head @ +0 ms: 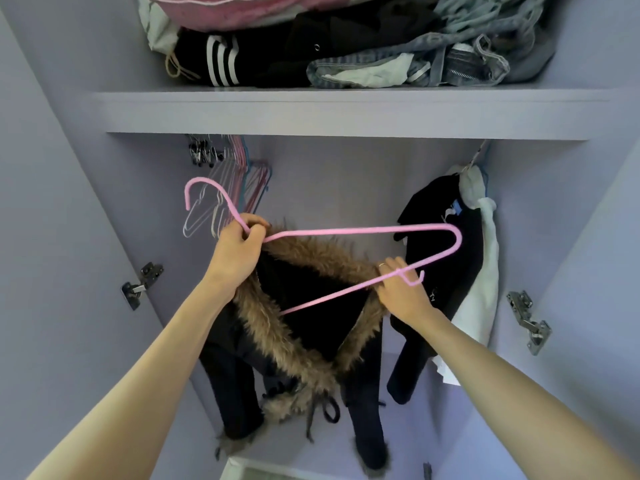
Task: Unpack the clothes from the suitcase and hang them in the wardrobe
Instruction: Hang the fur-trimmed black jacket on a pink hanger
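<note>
A dark jacket (304,320) with a brown fur-trimmed hood hangs in front of me inside the lilac wardrobe (346,112). My left hand (239,251) pinches the neck of a pink hanger (363,231) together with the hood's left edge. My right hand (401,289) grips the hood's right edge and the hanger's lower bar. The hanger lies tilted across the hood opening, its hook pointing up left. The suitcase is out of view.
Several empty hangers (239,181) hang at the upper left of the rail. A black garment (440,271) and a white one (481,282) hang at the right. The shelf above holds piled clothes (346,46). Door hinges (142,282) sit on both side walls.
</note>
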{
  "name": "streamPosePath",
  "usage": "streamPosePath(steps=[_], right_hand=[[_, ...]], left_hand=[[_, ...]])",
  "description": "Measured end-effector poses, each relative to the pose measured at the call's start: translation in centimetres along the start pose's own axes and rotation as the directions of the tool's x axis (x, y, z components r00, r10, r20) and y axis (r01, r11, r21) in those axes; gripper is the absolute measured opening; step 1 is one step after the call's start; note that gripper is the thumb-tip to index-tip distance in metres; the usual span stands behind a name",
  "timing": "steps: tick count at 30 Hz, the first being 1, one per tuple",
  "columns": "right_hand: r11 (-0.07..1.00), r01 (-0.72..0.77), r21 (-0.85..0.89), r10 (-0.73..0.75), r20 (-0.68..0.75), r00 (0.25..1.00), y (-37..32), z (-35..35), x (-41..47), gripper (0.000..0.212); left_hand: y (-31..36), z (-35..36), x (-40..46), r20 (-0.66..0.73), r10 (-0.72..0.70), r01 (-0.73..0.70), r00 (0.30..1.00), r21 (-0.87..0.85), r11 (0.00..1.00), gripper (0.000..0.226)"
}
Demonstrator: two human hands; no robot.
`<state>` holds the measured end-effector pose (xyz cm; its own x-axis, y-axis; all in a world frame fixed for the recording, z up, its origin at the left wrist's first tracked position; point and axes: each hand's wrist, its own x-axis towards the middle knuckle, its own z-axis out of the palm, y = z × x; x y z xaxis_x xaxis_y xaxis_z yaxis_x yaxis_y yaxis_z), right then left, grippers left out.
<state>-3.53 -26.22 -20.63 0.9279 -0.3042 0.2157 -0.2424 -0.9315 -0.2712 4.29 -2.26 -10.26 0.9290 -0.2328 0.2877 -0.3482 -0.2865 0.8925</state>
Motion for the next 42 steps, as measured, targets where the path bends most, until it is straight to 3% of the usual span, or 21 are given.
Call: streamPosePath(steps=[2, 6, 9, 11, 15, 19, 21, 23, 25, 27, 29, 34, 37, 42], right_hand=[[0.954, -0.135, 0.267, 0.151, -0.042, 0.988, 0.6, -1.0, -0.3, 0.017], [0.64, -0.435, 0.633, 0.392, 0.218, 0.894, 1.1, -3.5, 0.0, 0.033], [0.247, -0.554, 0.795, 0.36, 0.455, 0.814, 2.3, -4.2, -0.6, 0.025], [0.107, -0.556, 0.825, 0.303, 0.505, 0.808, 2.9, -4.2, -0.9, 0.026], [-0.067, -0.529, 0.846, 0.21, 0.53, 0.821, 3.3, -4.3, -1.2, 0.041], [-0.096, -0.524, 0.846, 0.268, 0.529, 0.805, 3.5, -5.0, -0.9, 0.034], [-0.044, -0.545, 0.837, 0.323, 0.528, 0.785, 3.8, -5.4, -0.6, 0.02], [0.08, -0.542, 0.837, 0.381, 0.476, 0.792, 3.7, -5.4, -0.5, 0.011], [0.3, -0.453, 0.84, 0.482, 0.276, 0.831, 3.2, -5.0, -0.2, 0.013], [0.541, -0.371, 0.754, 0.47, 0.095, 0.878, 2.2, -4.7, -0.4, 0.023], [0.671, -0.316, 0.67, 0.424, 0.002, 0.905, 1.2, -4.8, -0.5, 0.028], [0.828, -0.178, 0.531, 0.239, -0.046, 0.97, -2.5, -5.6, -0.5, 0.022], [0.852, -0.097, 0.515, 0.155, -0.072, 0.985, -4.5, -6.0, -0.4, 0.024], [0.874, -0.135, 0.467, 0.007, 0.265, 0.964, -3.9, -7.5, -0.4, 0.061]], left_hand=[[-0.4, 0.5, -0.4, 0.056, 0.039, -0.044, 0.998, 0.078, 0.996, 0.015], [-1.0, 1.4, -0.6, 0.069, 0.076, -0.086, 0.995, 0.156, 0.984, 0.012], [-1.1, 1.6, -0.3, 0.074, 0.103, -0.113, 0.992, 0.15, 0.982, 0.011], [-1.2, 1.6, -0.2, 0.068, 0.121, -0.13, 0.99, 0.143, 0.981, 0.011], [-1.4, 1.6, -0.2, 0.04, 0.14, -0.144, 0.989, 0.135, 0.98, 0.012], [-1.7, 1.5, -0.4, 0.017, 0.152, -0.153, 0.988, 0.162, 0.975, 0.012], [-1.9, 1.5, -0.7, 0.019, 0.163, -0.164, 0.986, 0.195, 0.967, 0.011], [-2.4, 1.7, -0.8, 0.032, 0.192, -0.193, 0.981, 0.279, 0.941, 0.011], [-2.8, 2.1, -0.8, 0.05, 0.214, -0.217, 0.976, 0.367, 0.904, 0.01], [-3.1, 2.4, -0.9, 0.039, 0.232, -0.224, 0.972, 0.442, 0.868, 0.01], [-3.1, 2.7, -0.9, 0.018, 0.247, -0.225, 0.969, 0.475, 0.851, 0.014], [-2.9, 3.7, -1.0, 0.089, 0.222, -0.237, 0.971, 0.467, 0.852, 0.019], [-3.1, 4.4, -1.4, 0.184, 0.19, -0.259, 0.964, 0.507, 0.822, 0.02], [-2.7, 3.2, -0.6, 0.165, 0.147, -0.2, 0.975, 0.377, 0.904, 0.017]])
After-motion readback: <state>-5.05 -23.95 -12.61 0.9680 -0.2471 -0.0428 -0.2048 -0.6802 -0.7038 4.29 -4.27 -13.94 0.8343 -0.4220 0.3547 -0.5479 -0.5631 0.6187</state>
